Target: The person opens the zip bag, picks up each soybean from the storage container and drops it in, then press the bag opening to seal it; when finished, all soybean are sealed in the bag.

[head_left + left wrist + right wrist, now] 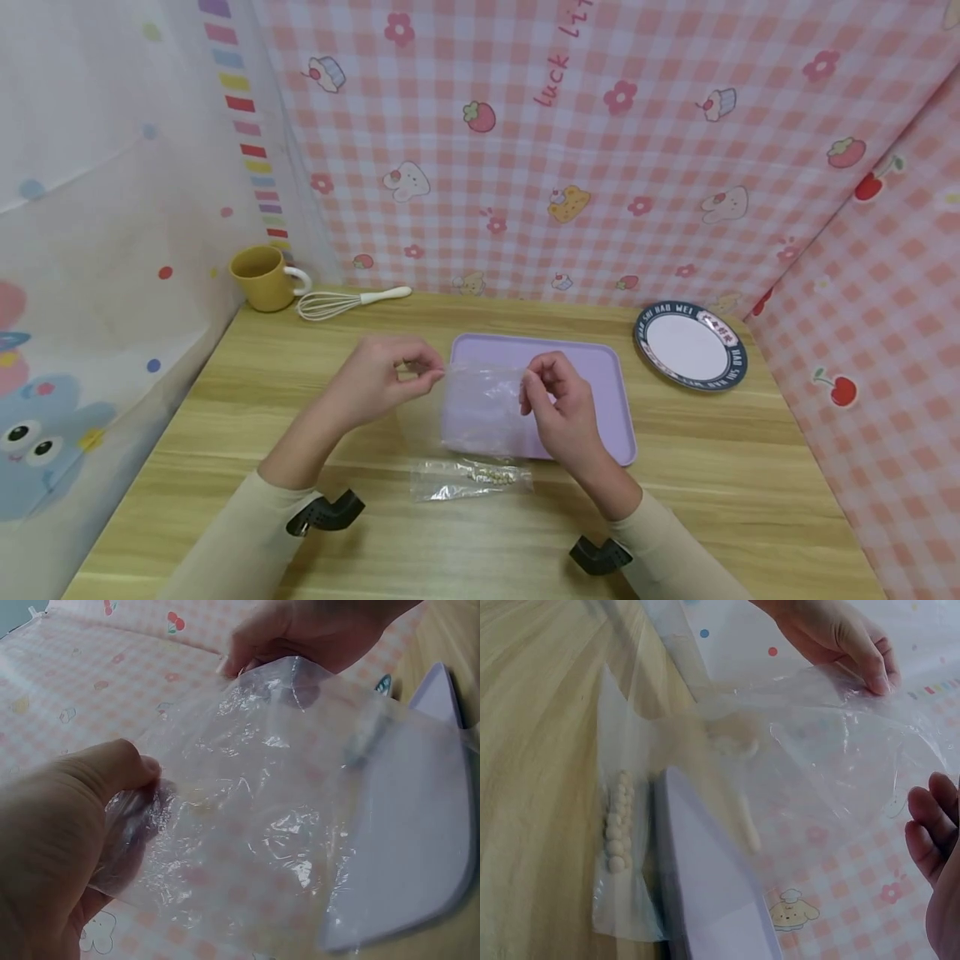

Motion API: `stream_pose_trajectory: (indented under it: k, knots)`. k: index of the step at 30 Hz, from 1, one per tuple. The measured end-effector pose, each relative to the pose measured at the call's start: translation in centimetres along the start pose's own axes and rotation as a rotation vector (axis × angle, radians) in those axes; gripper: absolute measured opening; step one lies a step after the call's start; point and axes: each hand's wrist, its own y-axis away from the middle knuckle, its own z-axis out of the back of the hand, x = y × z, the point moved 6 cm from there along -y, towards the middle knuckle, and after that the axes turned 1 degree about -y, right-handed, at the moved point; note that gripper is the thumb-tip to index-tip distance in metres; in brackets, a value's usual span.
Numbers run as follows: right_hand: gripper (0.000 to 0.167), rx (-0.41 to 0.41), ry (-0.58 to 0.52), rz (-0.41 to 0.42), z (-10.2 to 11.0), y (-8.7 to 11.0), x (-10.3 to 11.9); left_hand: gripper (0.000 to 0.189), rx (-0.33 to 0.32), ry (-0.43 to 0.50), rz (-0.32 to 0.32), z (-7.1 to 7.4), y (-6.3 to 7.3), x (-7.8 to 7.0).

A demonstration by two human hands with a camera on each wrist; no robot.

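A thin clear plastic bag (483,408) is stretched between both hands above the lilac tray (619,400). At its upper left corner, my left hand (382,377) pinches the film between thumb and fingers; the left wrist view shows the thumb (142,769) on the film and fingers behind it. My right hand (561,410) grips the opposite corner with curled fingers. Flat on the table before the tray lies a smaller clear packet (442,483), holding small round beige beads (619,825) in a cluster. The hanging bag looks see-through, with nothing visible inside.
At the back left stand a yellow mug (262,279) with a white handle and a white whisk (345,302). A round plate (690,346) with a dark blue rim sits at the back right. Patterned cloth walls (510,167) enclose the wooden table (712,483).
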Motion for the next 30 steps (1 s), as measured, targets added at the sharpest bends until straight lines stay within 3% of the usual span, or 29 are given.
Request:
stream_pose_trajectory:
  k: [9, 17, 27, 30]
  knots:
    - [0.01, 0.02, 0.017, -0.009, -0.13, -0.24, 0.2, 0.014, -0.04, 0.007, -0.021, 0.03, 0.31, 0.08]
    - [0.018, -0.024, 0.093, 0.072, 0.1, -0.61, 0.81, 0.012, -0.031, -0.005, -0.028, 0.05, 0.39, -0.01]
    - [0.007, 0.057, 0.058, 0.1, -0.28, -0.84, 0.83, 0.014, -0.007, 0.038, -0.015, 0.21, 0.54, -0.1]
    - [0.012, 0.059, 0.065, 0.097, -0.39, -0.87, 0.9, 0.014, -0.005, 0.046, -0.025, 0.17, 0.58, -0.11]
